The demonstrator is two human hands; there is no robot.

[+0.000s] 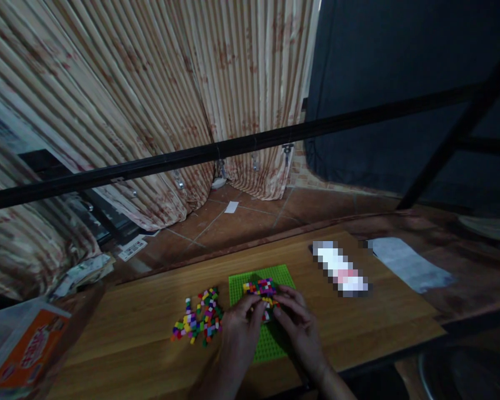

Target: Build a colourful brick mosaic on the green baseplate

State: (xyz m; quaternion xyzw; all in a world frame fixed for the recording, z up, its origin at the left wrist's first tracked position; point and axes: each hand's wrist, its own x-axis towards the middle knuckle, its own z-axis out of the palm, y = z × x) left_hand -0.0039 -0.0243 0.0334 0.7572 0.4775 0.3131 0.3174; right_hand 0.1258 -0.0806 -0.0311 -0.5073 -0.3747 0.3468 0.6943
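Note:
A green studded baseplate (275,276) lies on the wooden table (141,328). Small coloured bricks (261,288) are built up on its middle. My left hand (241,328) and my right hand (295,322) meet over the plate, fingertips pinched together at the bricks. What the fingertips hold is too small to make out. A loose pile of coloured bricks (200,322) lies just left of the plate, close to my left hand.
A blurred white and pink object (340,269) lies right of the plate, a grey sheet (408,264) beyond it. An orange and white bag (20,350) sits at the left edge. A black bar (233,149) crosses in front of striped curtains (150,100).

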